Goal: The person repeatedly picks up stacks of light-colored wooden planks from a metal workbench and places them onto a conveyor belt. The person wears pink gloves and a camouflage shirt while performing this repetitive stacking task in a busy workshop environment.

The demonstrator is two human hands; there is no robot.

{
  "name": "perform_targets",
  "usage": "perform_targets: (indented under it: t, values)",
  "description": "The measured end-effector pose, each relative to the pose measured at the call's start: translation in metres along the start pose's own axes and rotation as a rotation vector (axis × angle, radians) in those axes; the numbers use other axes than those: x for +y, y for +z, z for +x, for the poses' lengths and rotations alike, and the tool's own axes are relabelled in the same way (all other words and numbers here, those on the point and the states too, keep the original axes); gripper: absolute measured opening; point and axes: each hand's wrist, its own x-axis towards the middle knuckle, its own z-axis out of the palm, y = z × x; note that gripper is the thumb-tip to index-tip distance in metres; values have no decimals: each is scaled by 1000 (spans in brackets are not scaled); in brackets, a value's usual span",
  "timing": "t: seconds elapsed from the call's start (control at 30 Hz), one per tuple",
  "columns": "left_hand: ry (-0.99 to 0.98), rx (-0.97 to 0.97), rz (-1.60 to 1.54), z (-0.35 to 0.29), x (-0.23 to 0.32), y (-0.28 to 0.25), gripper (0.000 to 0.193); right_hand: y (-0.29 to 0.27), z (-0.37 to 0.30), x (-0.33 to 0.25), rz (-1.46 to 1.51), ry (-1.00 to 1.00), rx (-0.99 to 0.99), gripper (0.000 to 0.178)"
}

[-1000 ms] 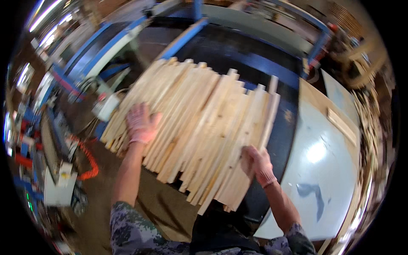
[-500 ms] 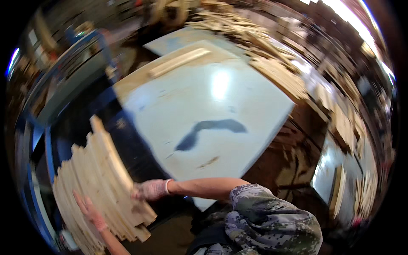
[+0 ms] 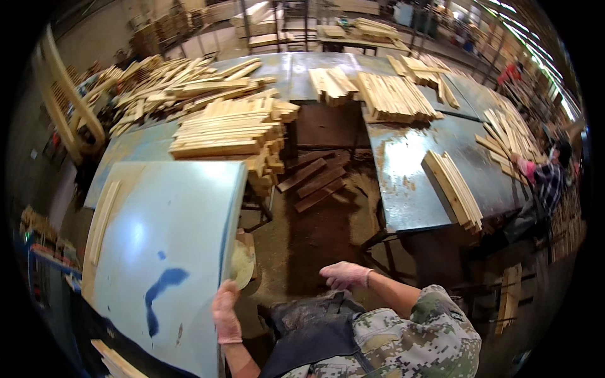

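My left hand [image 3: 227,312], in a pinkish work glove, is beside the right edge of a pale blue tabletop [image 3: 170,220]; its fingers are curled, and I see nothing in them. Whether it touches the edge I cannot tell. In front of my dark apron, my right hand [image 3: 346,275], gloved alike, hangs in the air with loosely closed fingers and no visible object. A dark blue stain marks the tabletop, and a narrow wooden strip [image 3: 104,220] lies along its left side. At the lower left shows the end of the pale wooden slats [image 3: 116,359], away from both hands.
A stack of slats [image 3: 220,129] stands beyond the tabletop, with a loose heap behind it. More slats [image 3: 452,186] lie on the metal table [image 3: 403,183] at right, where a co-worker [image 3: 548,179] handles strips. Dark boards [image 3: 318,183] lie on the floor between the tables.
My view has swung right, away from the slats at the lower left. Both hands have left those slats; the left is now by the tabletop edge, the right before my body.
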Motion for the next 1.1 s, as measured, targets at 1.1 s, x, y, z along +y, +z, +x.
perform_targets:
  t: [1.1]
  values:
    - [-403, -995, 600, 588, -83, 619, 63, -473, 141, -405, 666, -258, 367, 22]
